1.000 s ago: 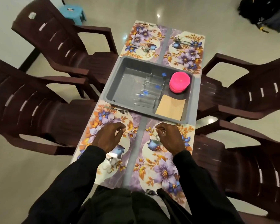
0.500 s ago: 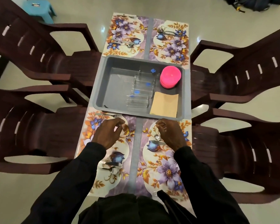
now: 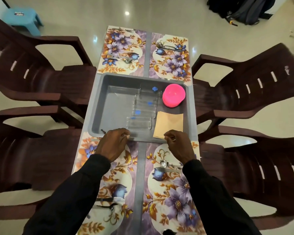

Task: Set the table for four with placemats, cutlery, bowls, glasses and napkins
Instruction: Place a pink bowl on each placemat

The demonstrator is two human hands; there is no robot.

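Four floral placemats cover the narrow table: far left (image 3: 122,48), far right (image 3: 171,65), near left (image 3: 115,177), near right (image 3: 170,197). Cutlery lies on each, such as a spoon (image 3: 165,164) on the near right mat. A grey tray (image 3: 98,106) in the middle holds several clear glasses (image 3: 139,123) lying down, a stack of pink bowls (image 3: 174,95) and tan napkins (image 3: 169,123). My left hand (image 3: 114,145) hovers at the tray's near rim with fingers loosely curled. My right hand (image 3: 178,145), likewise curled, sits by the napkins' near edge. Neither visibly holds anything.
Dark brown plastic chairs stand close on both sides, two at the left (image 3: 32,68) and two at the right (image 3: 255,85). A blue stool (image 3: 22,17) is on the floor at the far left. Dark backpacks (image 3: 241,9) lie at the far right.
Both hands have moved forward from above the near placemats to the tray's near rim. The view has tilted down a little.
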